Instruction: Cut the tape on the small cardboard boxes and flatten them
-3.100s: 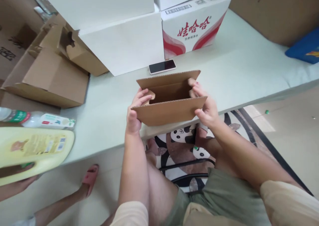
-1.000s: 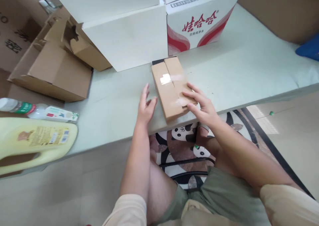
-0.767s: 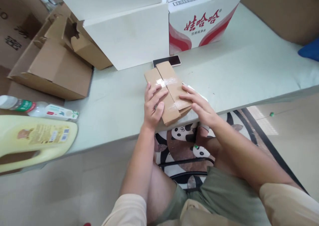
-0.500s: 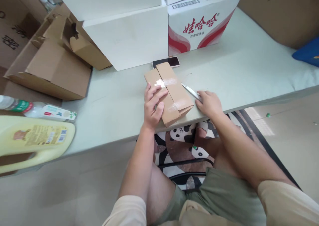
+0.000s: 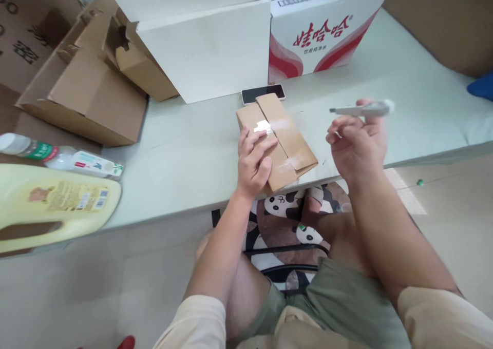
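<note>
A small flat cardboard box (image 5: 289,136), closed with strips of clear tape, lies at an angle near the table's front edge. Across its left side rests my left hand (image 5: 254,161), fingers spread on the top, thumb towards the near end. To the right of the box, raised above the table, my right hand (image 5: 360,143) holds a slim grey-white utility knife (image 5: 360,110) between its fingers, tip pointing left. The knife is slightly blurred. Behind the box, a dark-screened phone (image 5: 263,93) lies flat, close to the box's far end.
White boxes (image 5: 215,51) and a red-and-white carton (image 5: 319,36) stand at the back. Open cardboard boxes (image 5: 96,95), a plastic bottle (image 5: 63,157) and a yellow jug (image 5: 88,200) are at the left. A blue object (image 5: 482,87) sits far right.
My right hand has lifted off the table with the knife, moving right and turning palm up. My left hand stays on the box. The whole view has shifted slightly.
</note>
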Motion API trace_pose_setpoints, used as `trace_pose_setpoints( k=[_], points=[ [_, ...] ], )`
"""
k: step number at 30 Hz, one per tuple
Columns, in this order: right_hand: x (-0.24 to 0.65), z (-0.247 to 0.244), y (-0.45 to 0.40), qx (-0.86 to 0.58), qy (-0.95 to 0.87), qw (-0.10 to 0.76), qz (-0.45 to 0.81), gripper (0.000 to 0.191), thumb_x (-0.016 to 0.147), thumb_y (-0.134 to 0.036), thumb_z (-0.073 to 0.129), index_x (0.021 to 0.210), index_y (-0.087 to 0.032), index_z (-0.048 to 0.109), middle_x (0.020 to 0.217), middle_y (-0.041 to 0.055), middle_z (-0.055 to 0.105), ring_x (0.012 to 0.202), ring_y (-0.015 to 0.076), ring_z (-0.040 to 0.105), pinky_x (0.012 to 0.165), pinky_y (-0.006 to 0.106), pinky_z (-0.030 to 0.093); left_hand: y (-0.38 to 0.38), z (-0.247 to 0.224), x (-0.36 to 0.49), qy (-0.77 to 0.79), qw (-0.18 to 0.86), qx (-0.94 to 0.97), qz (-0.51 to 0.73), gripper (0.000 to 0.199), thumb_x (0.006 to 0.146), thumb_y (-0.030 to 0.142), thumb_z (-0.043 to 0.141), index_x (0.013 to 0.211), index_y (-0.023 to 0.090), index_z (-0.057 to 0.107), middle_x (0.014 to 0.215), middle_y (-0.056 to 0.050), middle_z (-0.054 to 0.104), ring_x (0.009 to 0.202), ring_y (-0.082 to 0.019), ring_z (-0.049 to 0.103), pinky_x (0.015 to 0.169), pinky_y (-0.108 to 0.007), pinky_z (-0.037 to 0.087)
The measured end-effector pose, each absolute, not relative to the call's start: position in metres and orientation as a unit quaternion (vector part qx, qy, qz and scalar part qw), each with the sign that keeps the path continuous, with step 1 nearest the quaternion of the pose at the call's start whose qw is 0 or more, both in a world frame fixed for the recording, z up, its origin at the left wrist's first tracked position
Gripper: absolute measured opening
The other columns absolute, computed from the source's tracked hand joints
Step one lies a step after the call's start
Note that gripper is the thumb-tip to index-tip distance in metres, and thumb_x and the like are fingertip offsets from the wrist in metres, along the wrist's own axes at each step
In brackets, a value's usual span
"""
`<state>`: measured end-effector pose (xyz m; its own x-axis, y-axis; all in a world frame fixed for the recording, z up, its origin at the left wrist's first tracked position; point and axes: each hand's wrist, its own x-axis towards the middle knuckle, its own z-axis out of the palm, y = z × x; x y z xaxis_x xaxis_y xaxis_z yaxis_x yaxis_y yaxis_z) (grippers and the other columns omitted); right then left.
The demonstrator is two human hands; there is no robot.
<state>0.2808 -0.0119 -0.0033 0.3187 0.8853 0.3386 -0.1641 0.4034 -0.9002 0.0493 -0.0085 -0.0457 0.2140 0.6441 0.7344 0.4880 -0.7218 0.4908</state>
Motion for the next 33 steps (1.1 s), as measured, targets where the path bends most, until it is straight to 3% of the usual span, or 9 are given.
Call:
trace_pose_setpoints(
  k=[4, 9, 15, 21, 25, 33],
  points=[
    [0.260, 0.024, -0.037, -0.405, -0.471, 0.714, 0.322, 0.023, 0.086, -0.044, 0.067, 0.086, -0.029, 0.051, 0.055, -0.0088, 0.047, 0.041, 0.0099, 0.043, 0.038, 0.024, 0.026, -0.013, -0.045, 0.060, 0.354, 0.064, 0.787, 0.501, 0.044, 0.104, 0.044, 0.030, 0.122, 0.025, 0.066, 0.133, -0.008, 0.062, 0.135, -0.024, 0.054, 0.129, -0.053, 0.027],
    [0.250, 0.027, -0.056, -0.457, -0.567, 0.601, 0.331, 0.038, 0.096, -0.060, 0.052, 0.111, -0.027, 0.065, 0.070, -0.0020, 0.066, 0.051, 0.0110, 0.052, 0.045, 0.025, 0.038, -0.015, -0.045, 0.066, 0.344, 0.060, 0.787, 0.509, 0.042, 0.104, 0.044, 0.034, 0.122, 0.025, 0.066, 0.133, -0.009, 0.062, 0.135, -0.023, 0.055, 0.127, -0.052, 0.030],
    [0.251, 0.019, -0.055, -0.501, -0.638, 0.538, 0.228, 0.040, 0.098, -0.056, 0.049, 0.097, -0.025, 0.074, 0.068, 0.0002, 0.066, 0.059, 0.0134, 0.061, 0.054, 0.028, 0.045, -0.014, -0.044, 0.065, 0.340, 0.057, 0.791, 0.505, 0.045, 0.104, 0.045, 0.033, 0.123, 0.022, 0.066, 0.133, -0.009, 0.063, 0.131, -0.023, 0.058, 0.127, -0.053, 0.030],
    [0.245, 0.023, -0.055, -0.561, -0.621, 0.514, 0.190, 0.016, 0.085, -0.033, 0.065, 0.098, -0.024, 0.066, 0.057, -0.0064, 0.056, 0.047, 0.0101, 0.049, 0.048, 0.025, 0.040, -0.013, -0.044, 0.065, 0.332, 0.072, 0.793, 0.506, 0.044, 0.104, 0.044, 0.033, 0.125, 0.023, 0.066, 0.133, -0.009, 0.063, 0.131, -0.024, 0.058, 0.128, -0.054, 0.027],
    [0.243, 0.027, -0.057, -0.543, -0.651, 0.497, 0.186, 0.008, 0.079, -0.025, 0.065, 0.087, -0.023, 0.065, 0.060, -0.0057, 0.056, 0.050, 0.0095, 0.049, 0.051, 0.025, 0.043, -0.013, -0.044, 0.063, 0.335, 0.081, 0.797, 0.496, 0.046, 0.105, 0.046, 0.031, 0.126, 0.024, 0.065, 0.133, -0.008, 0.063, 0.132, -0.024, 0.057, 0.129, -0.054, 0.025],
    [0.240, 0.029, -0.058, -0.523, -0.712, 0.460, 0.096, 0.011, 0.083, -0.024, 0.065, 0.090, -0.024, 0.073, 0.074, 0.0001, 0.068, 0.059, 0.0124, 0.059, 0.055, 0.027, 0.046, -0.012, -0.047, 0.064, 0.346, 0.061, 0.795, 0.494, 0.046, 0.105, 0.046, 0.029, 0.124, 0.025, 0.065, 0.131, -0.008, 0.063, 0.130, -0.023, 0.058, 0.128, -0.053, 0.028]
  ],
)
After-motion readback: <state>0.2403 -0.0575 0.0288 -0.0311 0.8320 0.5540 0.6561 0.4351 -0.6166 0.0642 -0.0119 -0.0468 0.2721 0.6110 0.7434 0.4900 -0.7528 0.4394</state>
